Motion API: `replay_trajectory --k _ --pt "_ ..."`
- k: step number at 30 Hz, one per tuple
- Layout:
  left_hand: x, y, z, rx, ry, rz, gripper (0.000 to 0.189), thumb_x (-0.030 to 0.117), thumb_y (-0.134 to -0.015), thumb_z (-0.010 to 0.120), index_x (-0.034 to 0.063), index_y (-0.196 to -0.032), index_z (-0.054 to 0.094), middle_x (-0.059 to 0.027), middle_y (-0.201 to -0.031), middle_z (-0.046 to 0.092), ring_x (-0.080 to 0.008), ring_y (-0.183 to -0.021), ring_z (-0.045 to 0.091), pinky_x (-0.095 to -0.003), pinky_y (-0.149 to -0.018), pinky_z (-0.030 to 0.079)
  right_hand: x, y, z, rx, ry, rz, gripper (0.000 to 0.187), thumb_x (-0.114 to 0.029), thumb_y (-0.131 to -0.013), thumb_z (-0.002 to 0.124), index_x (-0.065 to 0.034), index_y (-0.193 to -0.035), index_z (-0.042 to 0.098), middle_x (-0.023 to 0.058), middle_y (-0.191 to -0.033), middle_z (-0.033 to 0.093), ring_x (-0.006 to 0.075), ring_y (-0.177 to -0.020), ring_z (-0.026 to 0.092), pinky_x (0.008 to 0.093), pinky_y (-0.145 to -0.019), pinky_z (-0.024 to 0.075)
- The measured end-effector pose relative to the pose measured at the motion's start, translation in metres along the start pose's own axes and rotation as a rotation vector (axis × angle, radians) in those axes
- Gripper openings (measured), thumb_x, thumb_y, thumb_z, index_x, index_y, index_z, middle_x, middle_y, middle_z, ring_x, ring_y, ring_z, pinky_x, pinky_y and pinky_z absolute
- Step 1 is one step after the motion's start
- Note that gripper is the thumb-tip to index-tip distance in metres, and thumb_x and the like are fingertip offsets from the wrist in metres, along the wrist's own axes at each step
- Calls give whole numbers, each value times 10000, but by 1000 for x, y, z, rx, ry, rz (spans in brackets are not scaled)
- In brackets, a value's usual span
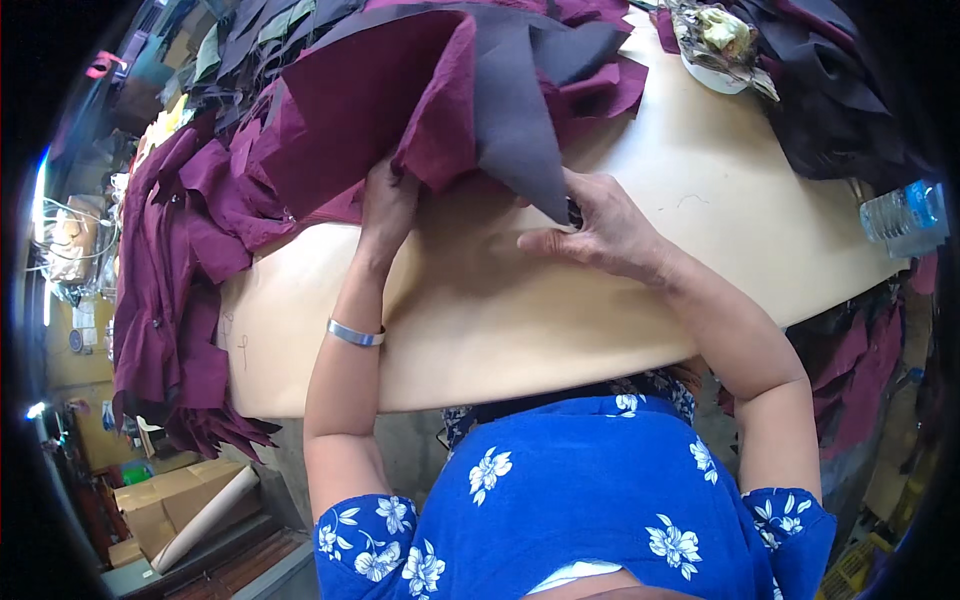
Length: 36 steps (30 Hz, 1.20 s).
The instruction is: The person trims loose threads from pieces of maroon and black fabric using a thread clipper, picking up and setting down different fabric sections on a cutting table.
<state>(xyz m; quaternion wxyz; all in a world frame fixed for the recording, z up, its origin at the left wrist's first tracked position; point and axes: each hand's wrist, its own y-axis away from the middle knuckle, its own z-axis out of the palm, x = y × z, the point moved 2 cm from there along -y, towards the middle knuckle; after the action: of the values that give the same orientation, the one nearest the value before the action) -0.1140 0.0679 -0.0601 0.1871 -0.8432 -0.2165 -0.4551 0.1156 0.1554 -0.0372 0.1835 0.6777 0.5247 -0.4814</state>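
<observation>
My left hand (390,202) is under the lower edge of a raised maroon fabric piece (360,105), its fingers hidden by the cloth. Right of it hangs a dark grey fabric flap (514,120) with a pointed corner. My right hand (592,221) is beside that corner, thumb spread to the left, with a small dark object, partly hidden, in its palm. Whether its fingers also hold the cloth is unclear. Both hands are over the pale tabletop (465,322).
Maroon fabric pieces (165,300) drape over the table's left edge. Dark fabric (817,97) lies at the right, near a plastic bottle (900,214). A white bowl (716,77) with wrapping stands at the back right. A cardboard box (187,502) is below left.
</observation>
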Motion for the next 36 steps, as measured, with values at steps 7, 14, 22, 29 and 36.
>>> replay_trajectory --k 7,14,22,29,36 --pt "16 9 9 46 -7 279 281 72 -784 507 -33 -1041 542 -91 -867 619 -138 -814 554 -288 -763 426 3 -4 -7 270 -416 31 396 -124 -743 665 -28 -1083 487 104 -935 598 162 -871 582 273 -786 464" --pt "35 16 9 -60 -77 200 215 86 -750 550 -21 -929 602 -117 -840 630 -167 -817 575 -310 -747 437 -34 -29 -19 301 73 -322 427 -73 -673 659 -53 -1062 485 116 -942 592 250 -859 592 321 -760 481" --pt "-1 29 -10 -111 -90 279 366 96 -754 582 4 -1102 517 -135 -1091 545 -191 -1004 515 -315 -855 410 -36 -32 3 89 487 -268 396 -169 -641 666 -68 -985 499 97 -824 567 294 -700 592 365 -585 490" --pt "9 23 -7 -65 442 11 287 119 -794 579 4 -1055 551 -91 -1006 592 -144 -907 550 -289 -796 442 -39 -24 -5 202 241 -626 271 -48 -625 679 -40 -862 548 91 -760 578 225 -584 573 295 -482 431" --pt "-44 41 31 -206 280 17 199 164 -766 501 43 -905 576 -80 -790 609 -175 -745 586 -324 -641 449 -72 -11 3 122 709 -644 370 -156 -743 538 -163 -1113 529 85 -1141 519 97 -520 539 229 -473 449"
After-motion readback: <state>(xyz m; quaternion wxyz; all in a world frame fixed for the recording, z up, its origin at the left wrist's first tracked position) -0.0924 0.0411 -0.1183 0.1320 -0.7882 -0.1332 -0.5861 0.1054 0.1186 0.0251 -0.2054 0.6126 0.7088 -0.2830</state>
